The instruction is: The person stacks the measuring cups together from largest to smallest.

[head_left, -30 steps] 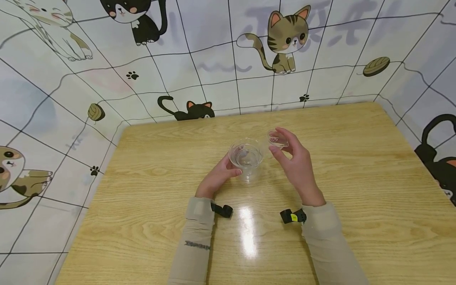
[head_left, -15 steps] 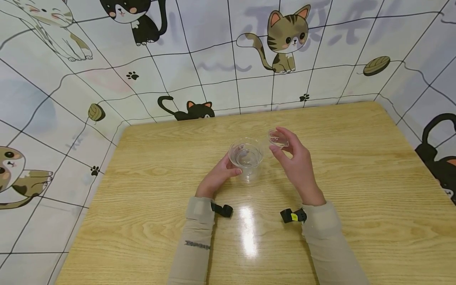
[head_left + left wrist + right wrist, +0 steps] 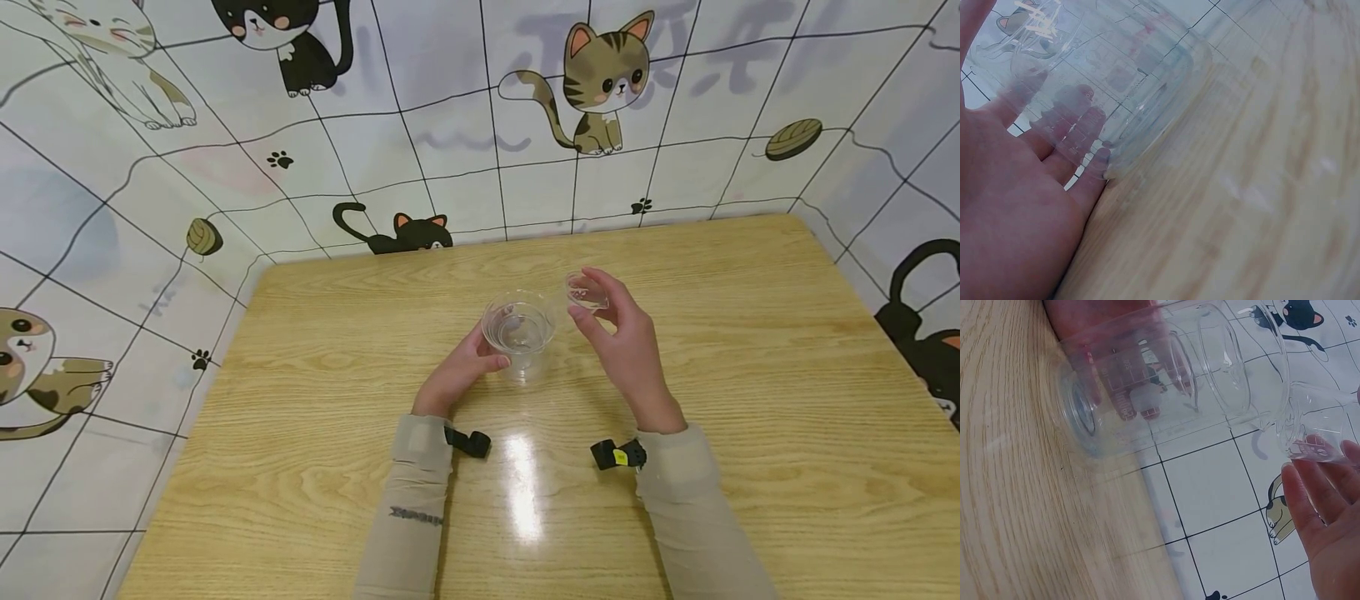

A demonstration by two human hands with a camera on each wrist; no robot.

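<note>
A large clear beaker (image 3: pixel 519 327) stands upright on the table, and printed scale marks show on its wall in the right wrist view. Further round clear edges (image 3: pixel 1229 365) show inside it near the rim. My left hand (image 3: pixel 467 367) grips its left side, thumb at the front; through the clear wall the fingers (image 3: pixel 1088 122) show behind. A small clear beaker (image 3: pixel 587 292), also printed with marks, is tilted beside the large rim. My right hand (image 3: pixel 621 342) holds it between thumb and fingers, its mouth toward the large beaker in the right wrist view.
The wooden table (image 3: pixel 315 350) reaches back to a white wall covering (image 3: pixel 450 167) with grid lines and cartoon cats. Black wrist cameras sit at both cuffs, the left camera (image 3: pixel 468 442) and the right camera (image 3: pixel 617 455) apart from each other.
The small beaker and my right hand have shifted very slightly to the right. My left hand and the large beaker look unmoved.
</note>
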